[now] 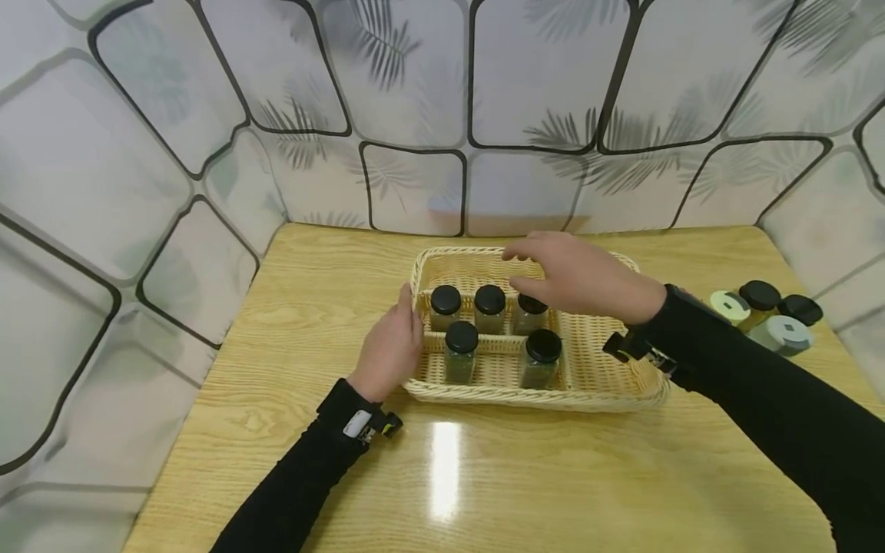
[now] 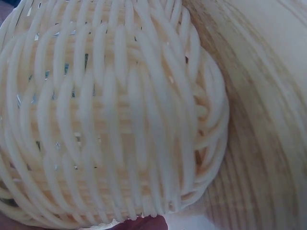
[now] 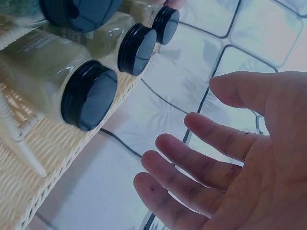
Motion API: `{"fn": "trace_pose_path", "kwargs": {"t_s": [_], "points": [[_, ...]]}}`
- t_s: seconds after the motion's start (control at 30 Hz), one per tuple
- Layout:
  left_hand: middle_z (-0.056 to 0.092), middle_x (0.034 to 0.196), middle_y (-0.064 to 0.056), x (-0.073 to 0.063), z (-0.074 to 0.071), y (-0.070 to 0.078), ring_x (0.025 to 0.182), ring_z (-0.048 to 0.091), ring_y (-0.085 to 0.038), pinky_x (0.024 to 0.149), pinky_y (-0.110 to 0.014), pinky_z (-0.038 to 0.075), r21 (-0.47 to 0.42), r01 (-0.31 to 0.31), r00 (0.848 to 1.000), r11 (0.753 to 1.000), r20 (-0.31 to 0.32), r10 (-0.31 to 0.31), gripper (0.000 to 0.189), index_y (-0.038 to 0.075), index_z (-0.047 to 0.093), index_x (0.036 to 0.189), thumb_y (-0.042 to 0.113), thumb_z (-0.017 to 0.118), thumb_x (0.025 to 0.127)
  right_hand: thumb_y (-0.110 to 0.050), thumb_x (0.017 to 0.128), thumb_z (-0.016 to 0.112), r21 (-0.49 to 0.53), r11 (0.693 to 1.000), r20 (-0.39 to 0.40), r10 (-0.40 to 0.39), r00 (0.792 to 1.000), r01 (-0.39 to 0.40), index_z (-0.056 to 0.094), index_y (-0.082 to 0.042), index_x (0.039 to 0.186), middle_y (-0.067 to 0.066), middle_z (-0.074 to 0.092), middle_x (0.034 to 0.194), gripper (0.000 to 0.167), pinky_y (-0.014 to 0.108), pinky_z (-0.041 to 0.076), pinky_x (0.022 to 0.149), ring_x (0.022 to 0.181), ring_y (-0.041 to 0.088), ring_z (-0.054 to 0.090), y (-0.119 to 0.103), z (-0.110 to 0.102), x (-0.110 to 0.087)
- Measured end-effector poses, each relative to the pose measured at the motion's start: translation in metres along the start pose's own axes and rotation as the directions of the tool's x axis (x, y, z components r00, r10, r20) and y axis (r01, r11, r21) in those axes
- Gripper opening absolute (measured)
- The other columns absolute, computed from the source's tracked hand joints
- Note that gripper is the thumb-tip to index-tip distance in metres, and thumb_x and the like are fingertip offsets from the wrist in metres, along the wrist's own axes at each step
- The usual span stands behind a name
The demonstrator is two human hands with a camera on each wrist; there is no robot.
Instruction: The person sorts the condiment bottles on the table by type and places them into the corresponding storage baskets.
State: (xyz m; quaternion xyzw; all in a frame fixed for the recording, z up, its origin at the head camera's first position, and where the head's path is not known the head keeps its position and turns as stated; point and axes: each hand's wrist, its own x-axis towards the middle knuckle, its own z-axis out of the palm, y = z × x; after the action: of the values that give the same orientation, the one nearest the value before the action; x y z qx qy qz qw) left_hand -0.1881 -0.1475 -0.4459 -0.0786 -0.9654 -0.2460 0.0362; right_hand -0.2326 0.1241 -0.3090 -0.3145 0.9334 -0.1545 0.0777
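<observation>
My left hand [image 1: 390, 349] grips the left end of a wicker basket [image 1: 525, 395]; its woven wall [image 2: 115, 110] fills most of the left wrist view. Above the basket's back part, my right hand [image 1: 574, 273] is held with fingers apart and nothing in them. In the right wrist view its palm and fingers [image 3: 216, 167] face the jars. Three black-lidded glass jars stand in a back row, the right one [image 1: 531, 315] partly hidden by the right thumb. Two more, a left jar [image 1: 461, 353] and a right jar [image 1: 541, 359], stand in the front compartment.
At the table's right, behind the right forearm, stands a group of jars, including one with a black lid [image 1: 759, 294] and one with a white lid [image 1: 788, 334]. Patterned curtain [image 1: 415, 184] lines the back and sides of the wooden table [image 1: 311, 307].
</observation>
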Motion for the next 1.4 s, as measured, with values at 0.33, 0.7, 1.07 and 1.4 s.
{"fn": "trace_pose_path", "kwargs": {"t_s": [0.33, 0.7, 1.07, 1.4], "points": [[0.051, 0.070, -0.006, 0.000, -0.001, 0.000, 0.055, 0.052, -0.019, 0.048, -0.032, 0.039, -0.002, -0.016, 1.000, 1.000, -0.013, 0.016, 0.055, -0.006, 0.020, 0.157, 0.018, 0.033, 0.109, -0.030, 0.102, 0.059, 0.025, 0.999, -0.047, 0.030, 0.998, -0.029, 0.061, -0.013, 0.136, 0.010, 0.063, 0.131, 0.039, 0.048, 0.049, 0.093, 0.112, 0.028, 0.062, 0.019, -0.002, -0.016], [0.055, 0.076, -0.008, 0.000, 0.000, 0.002, 0.060, 0.054, -0.019, 0.051, -0.033, 0.042, 0.007, -0.011, 1.000, 1.000, -0.010, 0.012, 0.055, -0.006, 0.020, 0.157, 0.020, 0.033, 0.110, -0.034, 0.103, 0.056, 0.056, 0.993, -0.071, 0.107, 0.992, -0.103, 0.056, -0.013, 0.142, 0.012, 0.061, 0.135, 0.044, 0.050, 0.045, 0.097, 0.119, 0.031, 0.057, 0.046, -0.010, -0.047], [0.052, 0.071, -0.007, -0.001, -0.003, 0.002, 0.055, 0.051, -0.018, 0.047, -0.032, 0.039, -0.022, -0.014, 1.000, 1.000, -0.002, 0.014, 0.055, -0.008, 0.020, 0.156, 0.017, 0.032, 0.109, -0.036, 0.103, 0.056, 0.049, 0.980, -0.079, 0.196, 0.977, -0.192, 0.057, -0.011, 0.140, 0.015, 0.058, 0.137, 0.044, 0.051, 0.045, 0.094, 0.119, 0.034, 0.056, 0.080, -0.012, -0.071], [0.053, 0.073, -0.007, 0.000, -0.002, 0.002, 0.058, 0.053, -0.019, 0.048, -0.033, 0.041, -0.028, -0.014, 1.000, 1.000, -0.021, 0.013, 0.053, -0.005, 0.023, 0.156, 0.018, 0.034, 0.109, -0.045, 0.104, 0.052, 0.071, 0.955, -0.047, 0.290, 0.956, -0.286, 0.050, -0.008, 0.145, 0.019, 0.052, 0.142, 0.055, 0.054, 0.045, 0.094, 0.123, 0.038, 0.051, 0.099, -0.012, -0.092]]}}
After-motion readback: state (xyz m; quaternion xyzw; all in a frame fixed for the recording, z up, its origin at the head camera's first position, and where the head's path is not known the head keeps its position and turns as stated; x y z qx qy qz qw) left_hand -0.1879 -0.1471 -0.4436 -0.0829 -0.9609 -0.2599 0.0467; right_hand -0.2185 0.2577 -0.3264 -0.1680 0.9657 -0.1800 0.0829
